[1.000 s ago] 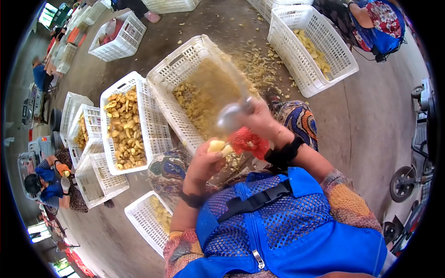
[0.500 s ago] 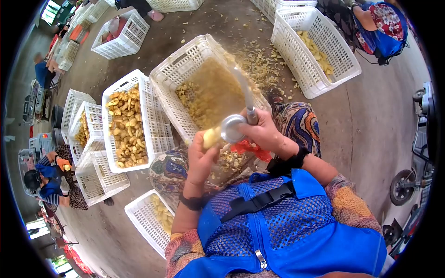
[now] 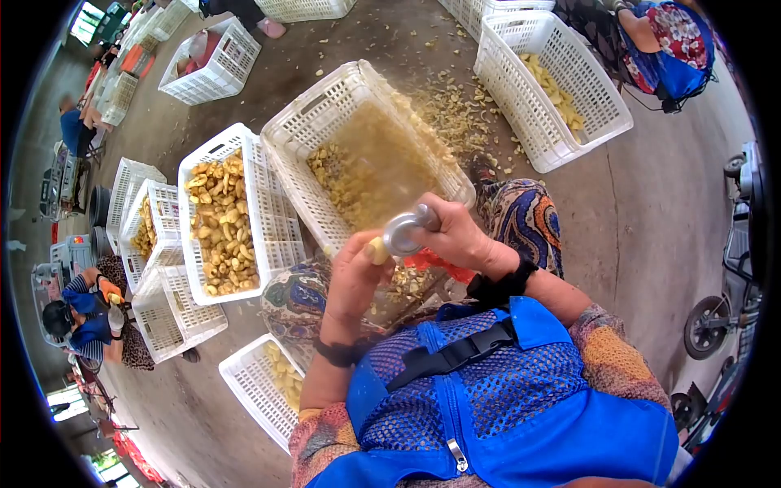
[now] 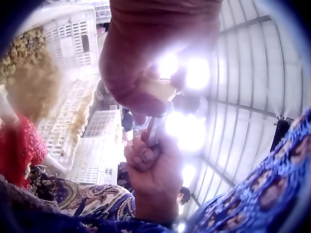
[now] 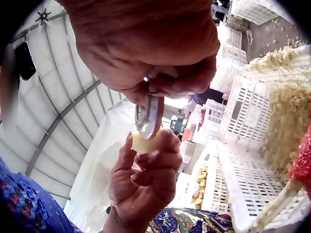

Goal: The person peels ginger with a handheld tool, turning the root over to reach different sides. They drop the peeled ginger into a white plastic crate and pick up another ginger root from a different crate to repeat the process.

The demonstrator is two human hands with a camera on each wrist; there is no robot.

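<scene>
Item: one pale yellow piece [image 5: 145, 143], pinched in the curled fingers [image 5: 155, 162] of our left hand [image 3: 354, 281], above the lap. Our right hand [image 3: 460, 236] grips a round metal scoop [image 5: 149, 116], its edge touching the piece's top. Below we note a white crate [image 3: 313, 93] of yellow scraps and a second crate [image 3: 277, 232] of similar pieces, both on the concrete floor [image 3: 651, 220]; ribbed roof [image 5: 73, 87] overhead.

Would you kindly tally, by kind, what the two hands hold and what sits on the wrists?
Metal tool: 1, in the right hand
Yellow piece: 1, in the left hand
Black wristbands: 2, left and right
Total: 4
</scene>
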